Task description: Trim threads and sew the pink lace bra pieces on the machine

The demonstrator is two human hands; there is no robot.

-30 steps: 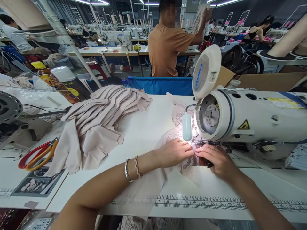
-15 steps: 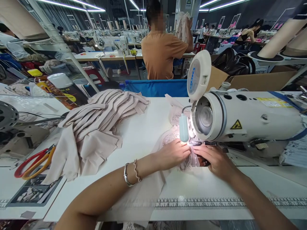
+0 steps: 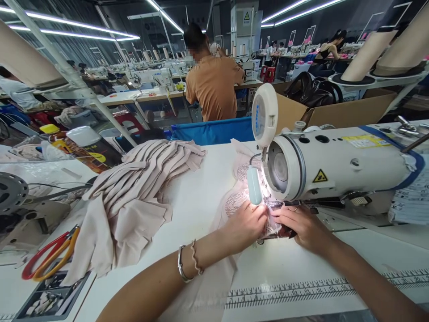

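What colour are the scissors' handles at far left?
Red and orange scissors, clearest in the head view.

Garment factory; sewing machine [image 3: 335, 165] rows; fabric pile [image 3: 134, 197]

Desk [image 3: 208, 188]: white, black ruler markings along near edge. Sewing machine [image 3: 335, 161]: off-white, yellow warning triangle, blue lettering on round cover. Lace piece [image 3: 234, 201]: pale pink, openwork floral pattern. Fabric pile [image 3: 134, 192], left: plain beige-pink. Scissors [image 3: 47, 257], near left: red and orange handles. Bin [image 3: 214, 129], far: blue. Person's shirt [image 3: 214, 85], far: orange-brown.
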